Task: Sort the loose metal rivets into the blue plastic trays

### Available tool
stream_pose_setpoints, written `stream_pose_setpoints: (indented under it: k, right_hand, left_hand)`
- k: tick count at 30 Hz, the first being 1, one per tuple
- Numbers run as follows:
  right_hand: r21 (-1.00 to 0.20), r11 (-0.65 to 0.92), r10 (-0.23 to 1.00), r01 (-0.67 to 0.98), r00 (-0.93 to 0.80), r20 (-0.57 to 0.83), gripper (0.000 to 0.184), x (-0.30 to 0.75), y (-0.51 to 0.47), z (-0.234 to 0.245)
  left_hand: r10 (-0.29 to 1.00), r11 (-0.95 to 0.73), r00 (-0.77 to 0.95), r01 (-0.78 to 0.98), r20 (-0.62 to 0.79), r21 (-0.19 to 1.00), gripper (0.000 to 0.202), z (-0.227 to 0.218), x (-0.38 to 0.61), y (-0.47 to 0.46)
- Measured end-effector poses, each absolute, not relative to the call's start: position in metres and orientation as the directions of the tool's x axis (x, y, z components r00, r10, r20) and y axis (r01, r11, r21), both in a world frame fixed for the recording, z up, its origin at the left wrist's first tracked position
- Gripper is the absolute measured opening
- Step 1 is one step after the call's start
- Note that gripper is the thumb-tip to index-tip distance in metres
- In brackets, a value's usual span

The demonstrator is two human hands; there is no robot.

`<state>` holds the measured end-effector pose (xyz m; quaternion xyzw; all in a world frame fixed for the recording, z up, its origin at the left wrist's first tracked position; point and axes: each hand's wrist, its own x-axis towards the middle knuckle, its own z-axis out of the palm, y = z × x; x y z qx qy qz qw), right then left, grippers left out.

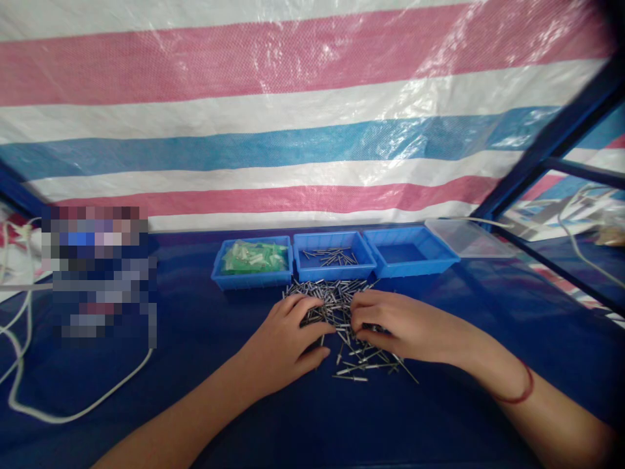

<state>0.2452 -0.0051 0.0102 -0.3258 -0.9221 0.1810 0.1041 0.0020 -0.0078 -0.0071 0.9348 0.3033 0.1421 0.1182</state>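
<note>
A loose pile of blind rivets (336, 296), with thin metal stems and pale short bodies, lies on the blue tabletop between my hands. My left hand (295, 329) rests at the pile's left edge, its fingers spread and touching the rivets. At the right edge, my right hand (390, 322) has its fingers curled down among the rivets; its fingertips are partly hidden, and what they hold cannot be made out. Just behind the pile, the middle blue bin (336, 270) contains several rivets.
The left blue bin (251, 281) holds green and clear plastic packets (254, 256). Beside the middle bin stands the right blue bin (420, 266), with a clear plastic lid (469, 240) near it. A white cable (63, 420) curls over the table at left. Striped sheeting (293, 143) hangs behind.
</note>
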Motion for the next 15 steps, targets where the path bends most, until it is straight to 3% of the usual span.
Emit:
stream_pose_setpoints:
  k: [6, 15]
  right_hand:
    - [-0.393, 0.689, 0.698, 0.609, -0.703, 0.134, 0.015, 0.236, -0.011, 0.007]
    - [-0.565, 0.693, 0.689, 0.447, -0.641, 0.339, 0.017, 0.219, -0.017, 0.006]
  left_hand:
    - [0.643, -0.758, 0.713, 0.540, 0.279, 0.366, 0.026, -0.007, 0.005, -0.006]
    - [0.649, -0.737, 0.663, 0.427, 0.372, 0.524, 0.017, -0.007, 0.010, -0.007]
